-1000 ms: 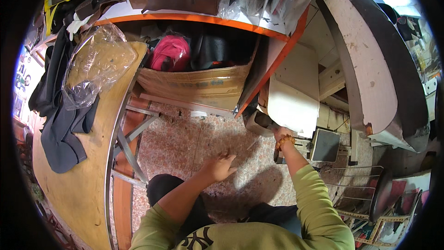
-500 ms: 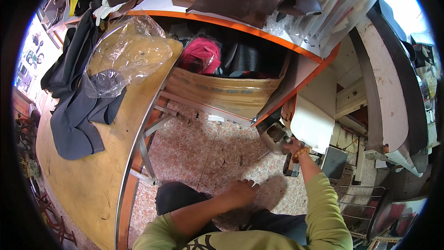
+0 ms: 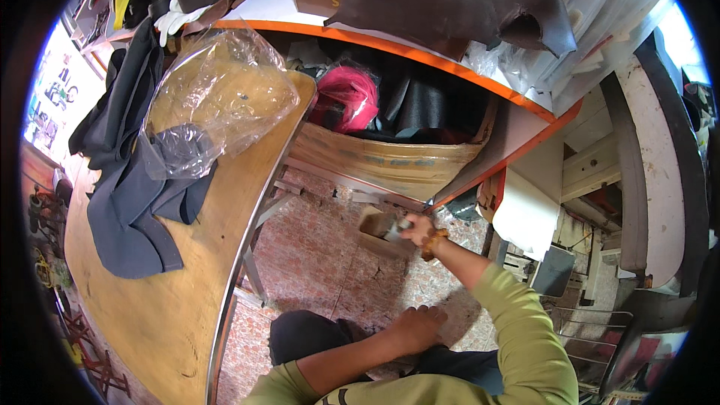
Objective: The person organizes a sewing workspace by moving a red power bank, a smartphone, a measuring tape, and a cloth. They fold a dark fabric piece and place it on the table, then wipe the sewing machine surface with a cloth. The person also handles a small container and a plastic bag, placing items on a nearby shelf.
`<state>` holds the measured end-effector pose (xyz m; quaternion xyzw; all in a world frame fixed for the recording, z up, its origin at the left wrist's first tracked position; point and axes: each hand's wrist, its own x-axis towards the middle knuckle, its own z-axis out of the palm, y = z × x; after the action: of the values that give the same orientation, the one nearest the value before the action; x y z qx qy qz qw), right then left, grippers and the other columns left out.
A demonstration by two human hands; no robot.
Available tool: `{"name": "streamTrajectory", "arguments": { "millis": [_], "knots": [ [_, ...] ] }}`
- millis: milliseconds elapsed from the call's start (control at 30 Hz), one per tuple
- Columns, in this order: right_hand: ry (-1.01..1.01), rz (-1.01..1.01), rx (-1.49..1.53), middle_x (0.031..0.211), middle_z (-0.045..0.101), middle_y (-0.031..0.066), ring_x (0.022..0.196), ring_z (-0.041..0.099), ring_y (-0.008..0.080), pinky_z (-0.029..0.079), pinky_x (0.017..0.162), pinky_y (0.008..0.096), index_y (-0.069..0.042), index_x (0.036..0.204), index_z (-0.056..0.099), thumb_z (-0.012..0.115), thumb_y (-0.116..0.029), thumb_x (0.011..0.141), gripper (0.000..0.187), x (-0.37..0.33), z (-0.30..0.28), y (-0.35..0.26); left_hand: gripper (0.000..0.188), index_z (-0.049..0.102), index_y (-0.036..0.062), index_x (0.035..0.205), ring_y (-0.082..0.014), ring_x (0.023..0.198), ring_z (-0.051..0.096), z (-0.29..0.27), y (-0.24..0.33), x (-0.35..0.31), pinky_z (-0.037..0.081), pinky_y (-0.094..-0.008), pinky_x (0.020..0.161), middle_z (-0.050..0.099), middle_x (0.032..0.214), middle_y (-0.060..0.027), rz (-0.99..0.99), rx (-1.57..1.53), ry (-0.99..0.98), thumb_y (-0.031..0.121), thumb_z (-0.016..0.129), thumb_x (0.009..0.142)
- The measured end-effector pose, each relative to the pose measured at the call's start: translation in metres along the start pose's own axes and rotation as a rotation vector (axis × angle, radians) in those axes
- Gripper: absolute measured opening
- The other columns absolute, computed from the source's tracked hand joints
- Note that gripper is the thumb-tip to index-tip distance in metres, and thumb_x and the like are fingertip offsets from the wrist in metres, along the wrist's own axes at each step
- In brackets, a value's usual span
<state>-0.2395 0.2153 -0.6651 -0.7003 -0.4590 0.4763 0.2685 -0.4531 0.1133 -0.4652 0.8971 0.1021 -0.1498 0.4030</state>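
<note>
My right hand (image 3: pixel 418 231), with a beaded bracelet at the wrist, reaches down to the floor. Its fingers are closed on the right side of a small open box (image 3: pixel 381 245), brownish and tilted. A greyish-white piece shows by the fingertips; I cannot tell whether it belongs to the box. Over my lap, my left hand (image 3: pixel 420 329) is held with the fingers curled in. What it holds, if anything, is hidden.
To the left stands a wooden-topped table (image 3: pixel 247 180) bearing dark fabric pieces (image 3: pixel 127 229) and a clear plastic bag (image 3: pixel 225 97). Ahead, a large cardboard box (image 3: pixel 390 165) sits under an orange-edged counter (image 3: pixel 420 52). A wire rack (image 3: pixel 592 337) is at the lower right.
My right hand has moved left across the floor, bringing the small box away from the counter's right leg. The left hand stays over my lap. The view has shifted slightly.
</note>
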Motion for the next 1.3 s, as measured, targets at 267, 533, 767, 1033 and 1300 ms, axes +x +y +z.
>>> {"name": "streamTrajectory", "arguments": {
  "millis": [267, 533, 767, 1033, 1300],
  "knots": [
    [0.12, -0.222, -0.494, 0.095, 0.068, 0.0201, 0.09, 0.065, 0.0393, 0.052, 0.082, 0.0441, -0.01, 0.103, 0.064, 0.07, -0.029, 0.076, 0.033, 0.105, 0.066, -0.1, 0.052, 0.058, 0.0013, 0.116, -0.0355, 0.099, 0.063, 0.014, -0.006, -0.003, 0.053, -0.0483, 0.081, 0.063, 0.104, -0.0161, 0.031, 0.027, 0.108, 0.041, 0.066, 0.084],
    [0.442, -0.538, -0.204, 0.107, 0.066, 0.0179, 0.1, 0.063, 0.0368, 0.051, 0.089, 0.0435, -0.008, 0.109, 0.063, 0.073, -0.024, 0.082, 0.032, 0.055, 0.059, -0.068, 0.062, 0.046, 0.002, 0.135, -0.04, 0.12, 0.052, -0.003, -0.027, 0.0, 0.044, -0.0537, 0.097, 0.054, 0.128, -0.0235, -0.17, 0.026, -0.05, 0.042, 0.06, 0.089],
    [0.981, 0.227, 1.465, 0.111, 0.067, 0.0114, 0.1, 0.064, 0.0251, 0.054, 0.084, 0.0465, -0.005, 0.119, 0.06, 0.065, -0.018, 0.088, 0.034, -0.175, -0.098, 0.166, 0.087, 0.03, 0.0026, 0.148, -0.0417, 0.131, 0.043, -0.015, -0.072, 0.028, 0.036, -0.0499, 0.108, 0.04, 0.144, -0.0283, -0.186, -0.392, 0.525, 0.05, 0.068, 0.086],
    [0.984, 0.167, 1.13, 0.111, 0.067, 0.013, 0.1, 0.064, 0.0258, 0.054, 0.085, 0.0442, -0.003, 0.12, 0.059, 0.065, -0.015, 0.087, 0.035, -0.282, -0.272, 0.126, 0.086, 0.022, -0.002, 0.149, -0.0263, 0.128, 0.046, -0.064, -0.035, 0.221, 0.036, -0.0377, 0.107, 0.043, 0.144, -0.0185, -0.094, -1.211, 0.837, 0.028, 0.073, 0.087],
    [0.814, 0.274, 0.913, 0.112, 0.067, 0.0145, 0.101, 0.065, 0.0265, 0.054, 0.085, 0.0419, -0.001, 0.122, 0.058, 0.064, -0.011, 0.087, 0.037, -0.245, -0.282, 0.076, 0.064, 0.047, -0.01, 0.13, -0.0317, 0.101, 0.058, -0.052, -0.054, 0.269, 0.045, -0.0403, 0.092, 0.06, 0.118, -0.0234, -0.296, -0.965, 1.141, 0.03, 0.071, 0.086]
  ]
}}
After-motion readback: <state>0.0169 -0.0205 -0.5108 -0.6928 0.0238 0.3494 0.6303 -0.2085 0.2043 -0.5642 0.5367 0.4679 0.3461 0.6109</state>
